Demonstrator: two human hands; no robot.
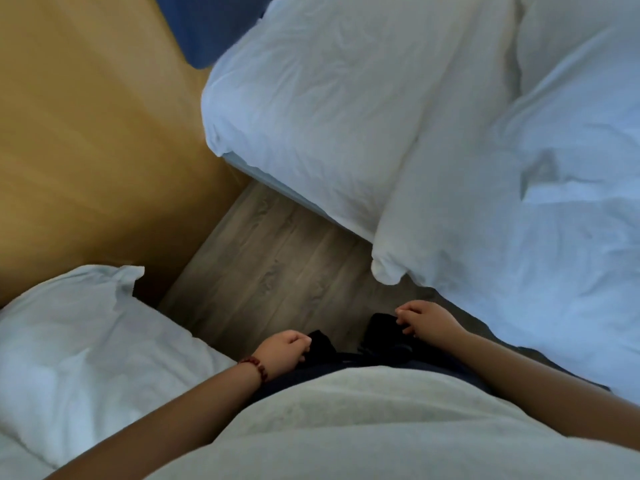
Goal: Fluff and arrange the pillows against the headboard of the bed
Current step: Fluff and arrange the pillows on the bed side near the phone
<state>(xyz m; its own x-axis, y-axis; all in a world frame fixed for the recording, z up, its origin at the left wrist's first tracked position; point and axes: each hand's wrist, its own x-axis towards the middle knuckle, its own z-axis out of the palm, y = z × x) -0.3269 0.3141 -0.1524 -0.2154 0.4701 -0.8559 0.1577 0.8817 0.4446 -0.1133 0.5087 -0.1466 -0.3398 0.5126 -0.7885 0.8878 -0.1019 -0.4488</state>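
Both hands hang low in front of me with nothing in them. My left hand [282, 348] and right hand [426, 323] are loosely curled, just relaxed. The big white pillow [311, 116] sits at the near corner of the right bed [273, 180], well apart from the right hand. A second pillow [76, 341] lies along the edge of the left bed [20, 455], just beside my left wrist.

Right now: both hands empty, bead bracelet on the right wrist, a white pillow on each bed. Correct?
No. The head view shows the red bead bracelet on the left wrist, not the right. The rest stands: the left hand and right hand hold nothing, and each bed has a white pillow, the lower-left pillow and the upper pillow.
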